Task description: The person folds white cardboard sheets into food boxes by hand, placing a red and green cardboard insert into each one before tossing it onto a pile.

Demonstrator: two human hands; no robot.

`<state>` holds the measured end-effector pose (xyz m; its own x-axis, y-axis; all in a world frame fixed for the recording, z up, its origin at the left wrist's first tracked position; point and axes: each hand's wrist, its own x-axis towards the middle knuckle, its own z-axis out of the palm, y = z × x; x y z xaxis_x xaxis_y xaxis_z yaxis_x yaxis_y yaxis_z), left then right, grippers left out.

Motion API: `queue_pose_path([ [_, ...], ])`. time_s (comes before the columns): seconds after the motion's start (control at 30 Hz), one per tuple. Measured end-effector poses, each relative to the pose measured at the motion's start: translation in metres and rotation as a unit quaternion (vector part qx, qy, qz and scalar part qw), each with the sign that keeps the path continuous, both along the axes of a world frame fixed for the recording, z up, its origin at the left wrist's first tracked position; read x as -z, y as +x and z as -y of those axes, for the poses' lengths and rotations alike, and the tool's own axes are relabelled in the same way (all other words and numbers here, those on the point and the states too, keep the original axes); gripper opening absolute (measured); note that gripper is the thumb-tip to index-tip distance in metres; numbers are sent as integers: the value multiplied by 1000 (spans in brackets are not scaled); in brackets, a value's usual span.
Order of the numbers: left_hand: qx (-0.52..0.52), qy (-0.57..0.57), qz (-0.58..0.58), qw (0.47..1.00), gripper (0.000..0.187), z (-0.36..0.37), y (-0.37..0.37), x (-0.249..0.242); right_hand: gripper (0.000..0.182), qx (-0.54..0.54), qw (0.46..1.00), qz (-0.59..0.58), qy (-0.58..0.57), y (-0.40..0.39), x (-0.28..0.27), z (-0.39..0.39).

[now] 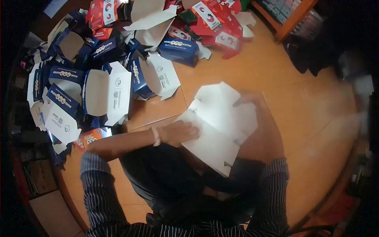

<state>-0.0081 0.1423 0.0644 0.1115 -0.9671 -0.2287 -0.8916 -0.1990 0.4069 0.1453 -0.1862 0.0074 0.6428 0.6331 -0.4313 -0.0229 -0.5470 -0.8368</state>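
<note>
A partly unfolded white cardboard food box (217,114), its plain inner side facing up, is held above my lap. My left hand (179,133) grips its left edge, with the fingers bent over the inner face and a pale band around the wrist. At the far right flap is my right hand (252,103), smeared by motion, its fingers reaching over the flap's edge. Creases and small slots show along the box's folds. Its printed outer side is turned away from me.
To the left lies a heap of folded-up blue boxes (103,49) with white lids. Red printed boxes (209,19) lie at the back. An orange box (90,138) sits near my left forearm. A wooden shelf (282,29) stands at the back right on the tiled floor (308,130).
</note>
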Motion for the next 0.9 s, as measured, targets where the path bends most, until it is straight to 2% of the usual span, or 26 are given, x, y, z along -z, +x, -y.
queue_pose_path([
  [0.03, 1, -4, -1, 1000, 41, 12, 11, 18, 61, -14, 999, 32, -19, -17, -4, 13],
  [0.1, 23, -15, -7, 1000, 58, 42, 32, 48, 63, -28, 996, 66, -44, -21, -24, 8],
  [0.13, 24, -20, -7, 1000, 58, 55, 39, 45, 56, 12, 976, 161, -146, -27, -39, -8],
  [0.17, -77, -41, 22, 996, 60, 66, 47, 38, 49, 54, 935, 252, -243, -34, -49, -25],
  [0.2, -177, -59, 45, 981, 63, 73, 47, 35, 49, 55, 936, 247, -244, -45, -51, -38],
  [0.23, -177, -59, 39, 982, 63, 77, 42, 44, 41, 113, 901, 285, -306, -59, -52, -50],
  [0.27, -193, -32, 84, 977, 64, 80, 35, 59, 32, 170, 857, 321, -365, -71, -53, -61],
  [0.3, -207, -4, 128, 970, 66, 80, 29, 67, 32, 169, 860, 317, -364, -85, -56, -74],
  [0.37, -200, 24, 149, 968, 67, 80, 26, 68, 21, 228, 817, 278, -451, -112, -61, -96],
  [0.4, -192, 49, 172, 965, 69, 79, 24, 68, 21, 227, 819, 276, -450, -127, -56, -102],
  [0.47, -190, 64, 151, 968, 69, 78, 19, 68, 28, 197, 756, 453, -429, -159, -35, -112],
  [0.5, -209, 47, 146, 966, 67, 76, 17, 74, 28, 203, 754, 452, -432, -177, -23, -119],
  [0.53, -227, 29, 143, 963, 65, 74, 15, 86, 33, 180, 723, 499, -443, -192, -9, -128],
  [0.57, -232, -179, 152, 944, 58, 69, 13, 122, 38, 157, 688, 545, -452, -203, 3, -133],
  [0.6, -229, -180, 158, 944, 58, 68, 7, 121, 38, 162, 685, 549, -452, -210, 16, -134],
  [0.67, -281, -194, 126, 931, 51, 66, 1, 113, 47, 160, 730, 520, -414, -212, 37, -127],
  [0.7, -281, -154, 90, 943, 48, 67, 2, 112, 42, 172, 727, 546, -378, -209, 37, -125],
  [0.73, -279, -160, 91, 942, 48, 68, 2, 111, 42, 172, 723, 549, -383, -206, 36, -122],
  [0.8, -318, 88, 28, 944, 48, 76, 0, 102, 41, 183, 753, 512, -371, -190, 19, -112],
  [0.83, -387, -45, 141, 910, 55, 74, -18, 89, 43, 228, 807, 393, -379, -177, -14, -107],
  [0.87, -495, -10, 106, 862, 65, 76, -27, 72, 47, 268, 847, 264, -376, -167, -46, -106],
  [0.9, -603, -19, 123, 788, 68, 75, -38, 82, 47, 269, 846, 266, -377, -160, -51, -94],
])
